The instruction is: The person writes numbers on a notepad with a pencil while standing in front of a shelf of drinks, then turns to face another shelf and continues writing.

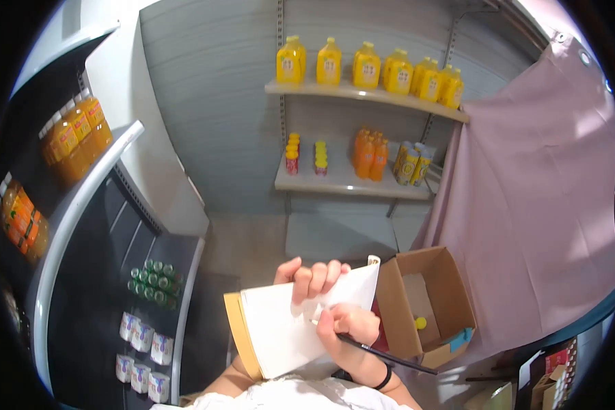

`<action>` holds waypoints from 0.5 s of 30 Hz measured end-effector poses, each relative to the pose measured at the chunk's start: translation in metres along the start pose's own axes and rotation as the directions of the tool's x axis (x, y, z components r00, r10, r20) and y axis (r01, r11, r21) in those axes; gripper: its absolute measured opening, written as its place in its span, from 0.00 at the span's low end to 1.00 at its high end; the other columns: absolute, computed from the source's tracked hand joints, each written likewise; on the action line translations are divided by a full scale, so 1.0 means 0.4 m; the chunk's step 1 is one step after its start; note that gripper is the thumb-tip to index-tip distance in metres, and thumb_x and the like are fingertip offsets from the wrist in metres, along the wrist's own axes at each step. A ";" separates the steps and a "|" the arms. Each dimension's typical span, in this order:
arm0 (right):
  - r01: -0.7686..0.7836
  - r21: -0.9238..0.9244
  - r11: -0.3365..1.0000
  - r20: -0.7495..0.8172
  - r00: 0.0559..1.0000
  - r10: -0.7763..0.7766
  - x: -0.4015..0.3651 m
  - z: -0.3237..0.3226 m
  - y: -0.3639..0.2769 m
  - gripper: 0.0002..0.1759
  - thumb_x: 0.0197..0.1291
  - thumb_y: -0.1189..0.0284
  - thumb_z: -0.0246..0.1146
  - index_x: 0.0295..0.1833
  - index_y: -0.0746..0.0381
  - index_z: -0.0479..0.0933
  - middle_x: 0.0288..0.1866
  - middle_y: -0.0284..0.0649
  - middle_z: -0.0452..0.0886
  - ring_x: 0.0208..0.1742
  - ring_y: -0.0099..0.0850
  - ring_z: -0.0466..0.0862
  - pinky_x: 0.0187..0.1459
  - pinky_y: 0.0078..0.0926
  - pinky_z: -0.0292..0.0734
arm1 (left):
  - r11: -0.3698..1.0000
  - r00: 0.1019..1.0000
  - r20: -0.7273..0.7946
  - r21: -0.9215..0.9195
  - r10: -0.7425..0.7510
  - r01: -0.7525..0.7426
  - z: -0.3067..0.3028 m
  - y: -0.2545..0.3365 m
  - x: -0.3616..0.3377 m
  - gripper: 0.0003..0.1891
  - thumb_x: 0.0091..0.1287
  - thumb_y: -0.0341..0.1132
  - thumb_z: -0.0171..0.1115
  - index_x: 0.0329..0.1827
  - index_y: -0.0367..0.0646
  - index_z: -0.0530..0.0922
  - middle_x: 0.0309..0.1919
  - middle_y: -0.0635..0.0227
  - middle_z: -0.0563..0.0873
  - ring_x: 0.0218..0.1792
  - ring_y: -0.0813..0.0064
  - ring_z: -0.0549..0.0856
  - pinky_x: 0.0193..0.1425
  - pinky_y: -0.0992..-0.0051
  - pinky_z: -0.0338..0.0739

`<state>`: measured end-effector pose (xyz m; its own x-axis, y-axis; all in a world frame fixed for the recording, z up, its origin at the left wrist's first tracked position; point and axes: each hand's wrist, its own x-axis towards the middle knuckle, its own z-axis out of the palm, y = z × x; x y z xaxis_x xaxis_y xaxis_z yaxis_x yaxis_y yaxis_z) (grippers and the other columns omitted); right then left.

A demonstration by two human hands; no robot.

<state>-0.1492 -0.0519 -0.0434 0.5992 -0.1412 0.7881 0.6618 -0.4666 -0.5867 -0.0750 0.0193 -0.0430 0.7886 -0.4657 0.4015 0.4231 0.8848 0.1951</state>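
An opened notebook with blank-looking white pages and a yellow-tan cover edge is held in front of my chest. My left hand supports it from behind, its fingers curled over the far edge onto the page. Closed around a slim black pen, my right hand rests over the right part of the page. The pen's back end sticks out to the lower right, past a dark band on my right wrist.
An open cardboard box with a small yellow-capped item stands right of the notebook. Ahead, a wall shelf carries yellow juice bottles. Left, a dark shelf unit holds orange bottles, green cans and white packs. A pink curtain hangs right.
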 end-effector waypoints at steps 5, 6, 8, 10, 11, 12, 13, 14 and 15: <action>0.012 0.023 1.000 0.072 0.997 -0.013 0.004 -0.019 -0.024 0.16 0.54 0.87 0.60 0.27 0.61 0.60 0.18 0.39 0.75 0.17 0.32 0.76 0.23 0.27 0.75 | 0.998 0.998 0.038 0.021 -0.054 0.053 0.040 0.015 -0.010 0.26 0.71 0.40 0.27 0.08 0.52 0.54 0.14 0.79 0.59 0.30 0.79 0.61 0.62 0.72 0.58; -0.002 0.034 0.999 0.087 0.996 0.000 0.003 -0.018 -0.025 0.16 0.54 0.87 0.60 0.27 0.61 0.60 0.18 0.39 0.75 0.17 0.32 0.76 0.23 0.27 0.75 | 0.999 0.999 0.019 0.020 -0.042 0.041 0.040 0.016 -0.012 0.26 0.71 0.40 0.27 0.08 0.52 0.54 0.14 0.79 0.59 0.30 0.79 0.61 0.62 0.72 0.58; 0.029 0.046 0.999 0.073 0.997 -0.033 0.001 -0.017 -0.026 0.16 0.54 0.87 0.60 0.27 0.61 0.59 0.18 0.38 0.74 0.17 0.31 0.76 0.23 0.27 0.74 | 0.988 0.997 0.061 0.151 -0.050 0.041 0.046 0.017 -0.013 0.23 0.71 0.40 0.34 0.13 0.53 0.47 0.13 0.79 0.53 0.28 0.82 0.60 0.60 0.73 0.60; 0.020 0.057 0.998 0.089 0.996 -0.025 0.002 -0.014 -0.028 0.16 0.54 0.87 0.60 0.26 0.61 0.59 0.18 0.38 0.74 0.16 0.31 0.75 0.23 0.26 0.74 | 0.988 0.997 0.063 0.153 -0.047 0.037 0.046 0.022 -0.016 0.22 0.71 0.40 0.34 0.15 0.53 0.47 0.14 0.79 0.53 0.28 0.82 0.59 0.61 0.72 0.60; 0.022 0.062 0.998 0.090 0.996 -0.028 0.002 -0.013 -0.027 0.17 0.53 0.87 0.60 0.26 0.61 0.59 0.18 0.38 0.74 0.16 0.30 0.75 0.23 0.26 0.74 | 0.993 0.997 0.057 0.103 -0.059 0.053 0.039 0.022 -0.018 0.24 0.71 0.40 0.30 0.11 0.53 0.51 0.14 0.79 0.57 0.29 0.80 0.61 0.62 0.73 0.58; 0.025 0.065 0.998 0.089 0.996 -0.031 0.003 -0.012 -0.027 0.17 0.53 0.87 0.61 0.26 0.61 0.60 0.18 0.38 0.74 0.16 0.30 0.75 0.23 0.26 0.74 | 0.996 0.996 0.053 0.052 -0.072 0.069 0.034 0.022 -0.019 0.27 0.72 0.41 0.27 0.08 0.53 0.54 0.14 0.79 0.60 0.30 0.79 0.62 0.64 0.73 0.57; 0.023 0.065 0.998 0.092 0.995 -0.029 0.005 -0.011 -0.027 0.17 0.53 0.87 0.61 0.26 0.61 0.60 0.18 0.38 0.74 0.16 0.30 0.75 0.23 0.26 0.74 | 0.996 0.996 0.050 0.050 -0.070 0.067 0.031 0.022 -0.020 0.27 0.72 0.41 0.27 0.08 0.53 0.54 0.14 0.79 0.60 0.30 0.79 0.62 0.64 0.73 0.57; 0.026 0.062 0.998 0.094 0.995 -0.031 0.006 -0.011 -0.028 0.17 0.53 0.88 0.61 0.26 0.61 0.60 0.18 0.37 0.74 0.16 0.30 0.75 0.22 0.26 0.73 | 0.997 0.996 0.057 0.040 -0.068 0.066 0.028 0.022 -0.021 0.27 0.72 0.41 0.27 0.08 0.53 0.54 0.15 0.79 0.60 0.30 0.79 0.62 0.64 0.73 0.56; 0.027 0.059 0.998 0.096 0.995 -0.033 0.005 -0.010 -0.029 0.17 0.52 0.88 0.61 0.26 0.61 0.60 0.18 0.37 0.74 0.16 0.30 0.75 0.22 0.26 0.73 | 0.997 0.996 0.063 0.030 -0.066 0.065 0.027 0.022 -0.022 0.27 0.72 0.41 0.27 0.08 0.53 0.55 0.15 0.79 0.61 0.30 0.79 0.62 0.64 0.73 0.56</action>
<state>-0.1575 -0.0504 -0.0343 0.6173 -0.0415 0.7856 0.7034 -0.4181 -0.5748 -0.0831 0.0312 -0.0354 0.7289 -0.5215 0.4436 0.4598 0.8529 0.2472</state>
